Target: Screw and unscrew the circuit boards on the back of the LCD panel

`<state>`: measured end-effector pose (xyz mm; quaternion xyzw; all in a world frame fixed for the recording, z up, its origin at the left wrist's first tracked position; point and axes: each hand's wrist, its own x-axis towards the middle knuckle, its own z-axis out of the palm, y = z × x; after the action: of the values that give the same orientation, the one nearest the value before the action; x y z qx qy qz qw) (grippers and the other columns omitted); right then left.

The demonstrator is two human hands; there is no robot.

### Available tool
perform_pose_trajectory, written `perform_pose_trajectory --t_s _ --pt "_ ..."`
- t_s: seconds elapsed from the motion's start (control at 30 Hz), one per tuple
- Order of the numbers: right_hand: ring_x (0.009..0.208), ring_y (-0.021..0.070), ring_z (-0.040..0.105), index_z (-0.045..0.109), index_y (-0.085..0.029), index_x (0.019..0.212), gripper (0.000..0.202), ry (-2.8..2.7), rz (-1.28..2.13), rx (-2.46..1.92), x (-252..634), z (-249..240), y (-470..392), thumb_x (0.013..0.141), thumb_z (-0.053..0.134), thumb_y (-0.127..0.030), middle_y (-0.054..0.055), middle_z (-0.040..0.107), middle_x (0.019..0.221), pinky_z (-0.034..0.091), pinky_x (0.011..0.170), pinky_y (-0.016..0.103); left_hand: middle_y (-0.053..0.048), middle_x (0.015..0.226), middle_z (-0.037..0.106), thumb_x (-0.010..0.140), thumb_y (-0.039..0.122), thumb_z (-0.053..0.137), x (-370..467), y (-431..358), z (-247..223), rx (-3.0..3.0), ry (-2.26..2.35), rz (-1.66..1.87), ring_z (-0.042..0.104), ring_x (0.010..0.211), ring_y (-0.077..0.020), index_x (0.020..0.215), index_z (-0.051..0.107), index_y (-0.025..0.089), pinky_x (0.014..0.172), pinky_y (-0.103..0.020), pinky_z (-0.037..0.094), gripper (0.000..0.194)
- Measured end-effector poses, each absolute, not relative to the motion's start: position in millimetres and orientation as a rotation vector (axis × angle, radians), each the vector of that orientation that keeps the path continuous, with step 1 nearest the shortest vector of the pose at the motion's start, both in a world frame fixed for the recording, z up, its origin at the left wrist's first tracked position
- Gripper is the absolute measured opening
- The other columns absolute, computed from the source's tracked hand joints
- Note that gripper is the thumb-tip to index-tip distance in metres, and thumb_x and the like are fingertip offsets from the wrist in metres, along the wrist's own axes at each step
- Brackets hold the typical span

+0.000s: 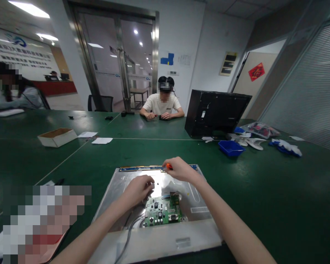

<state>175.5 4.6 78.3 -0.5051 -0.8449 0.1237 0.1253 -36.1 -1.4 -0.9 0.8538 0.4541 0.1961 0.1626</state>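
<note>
A flat display panel [112, 190] lies with its metal back up on the table in front of me. A green circuit board [159, 211] sits at its middle, and a grey cable [129, 234] runs from the board's left side towards me. Along the far edge runs a narrow blue circuit strip [137, 169]. My right hand [180, 170] is closed around an orange-handled screwdriver [169, 166] at that strip; its tip is hard to see. Just beyond the green board, my left hand [140, 189] hovers over or rests on the metal back, fingers loosely curved and apart, holding nothing visible.
Across the green table [143, 146] sits a person [163, 102]; another person [19, 95] is at far left. A black monitor [217, 112], blue tray [231, 148] and gloves [286, 147] stand or lie right. An open cardboard box [57, 138] and papers [102, 140] lie left.
</note>
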Motion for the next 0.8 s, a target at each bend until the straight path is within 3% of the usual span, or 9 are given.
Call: perform_pose_trajectory --t_s 0.1,0.17,0.33,0.47,0.57,0.63,0.8 --pt "0.065 0.0106 0.064 0.064 -0.017 0.103 0.028 -2.315 0.497 -1.387 190 100 -7 0.090 0.041 -0.027 0.004 0.070 0.085 0.045 0.060 0.022 -0.004 0.081 0.068 0.078 0.020 0.057 -31 5 0 2.434 1.260 0.523 0.061 0.076 -0.0194 0.085 0.069 0.019 0.067 -0.026 0.042 0.014" --pt "0.047 0.0094 0.058 0.062 -0.015 0.102 0.029 -2.012 0.853 -1.283 198 105 -15 0.089 0.042 -0.032 0.003 0.068 0.077 0.042 0.045 0.021 -0.004 0.079 0.068 0.076 0.018 0.057 -29 7 -1 2.426 1.247 0.526 0.061 0.077 -0.0188 0.082 0.069 0.018 0.067 -0.025 0.041 0.013" --pt "0.049 0.0144 0.062 0.064 -0.013 0.091 0.031 -1.391 1.307 -1.092 221 85 -18 0.078 0.055 -0.039 0.004 0.067 0.069 0.047 0.046 0.024 -0.004 0.081 0.068 0.077 0.016 0.056 -33 8 -1 2.405 1.226 0.531 0.061 0.077 -0.0187 0.078 0.069 0.018 0.067 -0.025 0.042 0.013" --pt "0.045 0.0130 0.057 0.064 -0.014 0.075 0.042 -1.221 1.278 -1.118 247 55 -15 0.080 0.043 -0.049 0.004 0.063 0.056 0.043 0.041 0.022 -0.003 0.081 0.069 0.078 0.016 0.057 -29 6 9 2.411 1.190 0.561 0.061 0.076 -0.0187 0.078 0.069 0.019 0.066 -0.025 0.041 0.013" --pt "0.029 0.0070 0.033 0.059 -0.016 0.062 0.044 -1.140 1.247 -1.147 266 38 -16 0.080 0.043 -0.052 -0.004 0.045 0.039 0.020 0.028 0.019 -0.002 0.081 0.070 0.078 0.015 0.057 -13 4 21 2.428 1.050 0.549 0.062 0.075 -0.0175 0.080 0.069 0.019 0.067 -0.024 0.041 0.013" --pt "0.027 0.0052 0.021 0.056 -0.017 0.060 0.042 -1.108 1.249 -1.148 275 31 -17 0.079 0.045 -0.053 -0.007 0.037 0.037 0.012 0.028 0.019 -0.002 0.079 0.070 0.077 0.014 0.058 4 2 28 2.440 0.922 0.515 0.061 0.073 -0.0165 0.080 0.070 0.018 0.067 -0.023 0.041 0.013" --pt "0.030 0.0046 0.017 0.053 -0.019 0.063 0.038 -1.053 1.259 -1.114 282 19 -23 0.078 0.046 -0.053 -0.009 0.033 0.039 0.015 0.029 0.018 -0.003 0.080 0.070 0.073 0.009 0.063 39 1 29 2.408 0.696 0.383 0.062 0.071 -0.0152 0.083 0.071 0.016 0.064 -0.021 0.042 0.015"
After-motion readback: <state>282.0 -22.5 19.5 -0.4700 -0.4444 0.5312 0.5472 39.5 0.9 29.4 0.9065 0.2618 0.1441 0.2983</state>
